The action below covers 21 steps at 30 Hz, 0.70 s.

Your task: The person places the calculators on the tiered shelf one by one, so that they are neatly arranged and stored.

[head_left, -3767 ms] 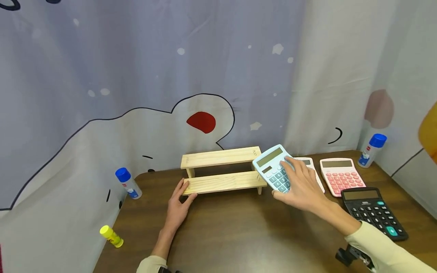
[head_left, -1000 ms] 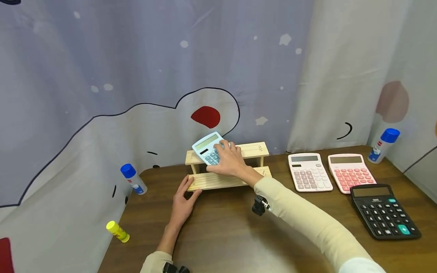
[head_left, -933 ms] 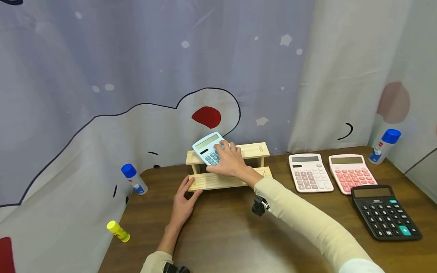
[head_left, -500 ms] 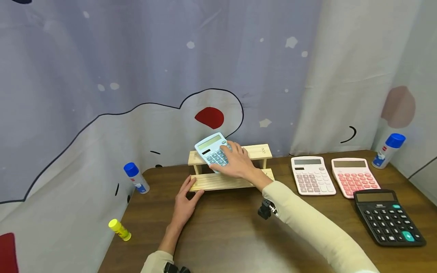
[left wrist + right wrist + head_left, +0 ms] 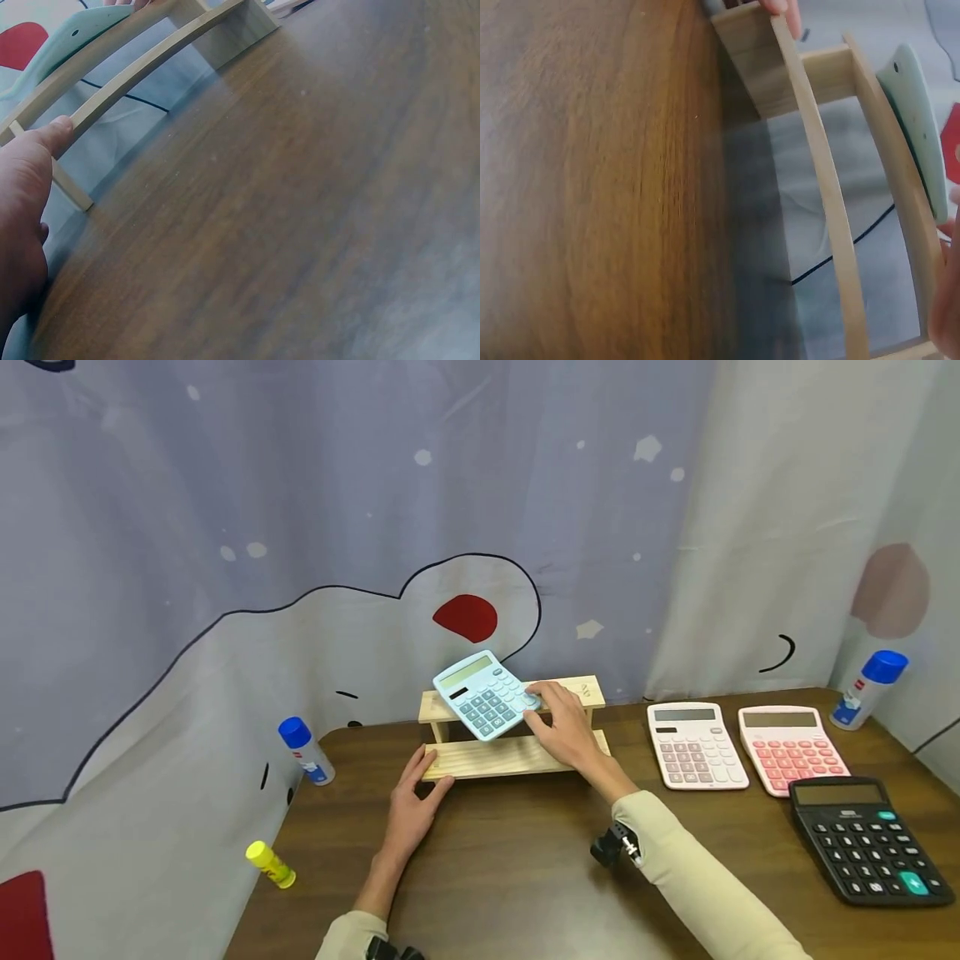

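A two-tier wooden shelf (image 5: 495, 760) stands at the back of the table. My left hand (image 5: 411, 810) holds the left end of its lower board, thumb on the front edge, as the left wrist view also shows. On the upper board lies a light blue calculator (image 5: 483, 693), turned askew, its lower corner overhanging the front. My right hand (image 5: 566, 727) pinches its right corner between thumb and fingers. From the right wrist view the calculator (image 5: 919, 124) is seen edge-on, lying along the upper board.
Right of the shelf lie a white calculator (image 5: 697, 747), a pink calculator (image 5: 791, 747) and a black calculator (image 5: 866, 843). Blue-capped white bottles stand at the left (image 5: 307, 752) and right (image 5: 870, 689) table edges. A yellow tube (image 5: 272, 864) is at the left edge. A printed curtain (image 5: 337, 510) hangs behind.
The light blue calculator has been carried left from beside the shelf onto its upper board. My right hand has then slid from over its keys to its right corner. My left hand stays on the shelf.
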{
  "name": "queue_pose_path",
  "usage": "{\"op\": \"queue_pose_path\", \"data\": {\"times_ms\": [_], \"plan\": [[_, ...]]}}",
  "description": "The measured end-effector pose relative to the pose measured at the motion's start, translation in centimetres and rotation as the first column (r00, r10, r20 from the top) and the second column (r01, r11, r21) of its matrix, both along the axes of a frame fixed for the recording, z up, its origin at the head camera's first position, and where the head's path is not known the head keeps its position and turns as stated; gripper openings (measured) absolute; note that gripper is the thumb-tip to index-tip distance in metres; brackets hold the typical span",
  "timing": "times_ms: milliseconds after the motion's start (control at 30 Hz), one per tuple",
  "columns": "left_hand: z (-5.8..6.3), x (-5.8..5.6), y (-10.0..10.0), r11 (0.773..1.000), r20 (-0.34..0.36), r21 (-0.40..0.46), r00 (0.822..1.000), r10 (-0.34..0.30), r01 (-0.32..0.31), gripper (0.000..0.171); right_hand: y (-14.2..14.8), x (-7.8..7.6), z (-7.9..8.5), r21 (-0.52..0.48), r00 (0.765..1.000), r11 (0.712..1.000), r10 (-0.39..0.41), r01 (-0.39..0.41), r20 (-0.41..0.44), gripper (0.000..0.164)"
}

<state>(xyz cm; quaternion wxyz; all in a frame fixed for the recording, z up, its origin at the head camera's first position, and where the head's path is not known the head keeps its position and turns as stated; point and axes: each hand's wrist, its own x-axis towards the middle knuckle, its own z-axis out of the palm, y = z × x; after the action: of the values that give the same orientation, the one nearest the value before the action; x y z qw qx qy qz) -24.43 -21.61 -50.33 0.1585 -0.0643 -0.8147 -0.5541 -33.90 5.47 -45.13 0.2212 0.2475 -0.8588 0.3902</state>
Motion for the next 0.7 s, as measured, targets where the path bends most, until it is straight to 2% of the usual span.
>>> {"op": "queue_pose_path", "data": {"times_ms": [33, 67, 233, 300, 700], "plan": [[0.2, 0.1, 0.1, 1.000, -0.002, -0.001, 1.000, 0.000, 0.000, 0.057, 0.1, 0.0, -0.1, -0.003, 1.000, 1.000, 0.006, -0.006, -0.013, 0.041], [0.0, -0.1, 0.1, 1.000, -0.002, -0.001, 1.000, 0.001, -0.001, 0.057, 0.2, 0.1, -0.3, -0.006, 1.000, 1.000, 0.012, -0.012, -0.025, 0.043], [-2.5, -1.5, -0.8, 1.000, -0.009, 0.007, 1.000, 0.014, -0.014, 0.058, 0.2, 0.1, -1.2, 0.001, 0.996, 1.000, 0.012, -0.012, -0.083, 0.049], [-3.2, -1.9, -1.1, 1.000, -0.017, 0.008, 1.000, 0.017, -0.017, 0.058, 0.0, 0.1, -1.5, -0.001, 0.994, 1.000, 0.005, -0.005, -0.107, 0.049], [-3.2, -1.8, -1.0, 1.000, -0.018, -0.006, 1.000, 0.015, -0.015, 0.060, -0.3, 0.4, -2.2, -0.063, 0.986, 0.997, -0.053, 0.044, -0.160, 0.045]]}}
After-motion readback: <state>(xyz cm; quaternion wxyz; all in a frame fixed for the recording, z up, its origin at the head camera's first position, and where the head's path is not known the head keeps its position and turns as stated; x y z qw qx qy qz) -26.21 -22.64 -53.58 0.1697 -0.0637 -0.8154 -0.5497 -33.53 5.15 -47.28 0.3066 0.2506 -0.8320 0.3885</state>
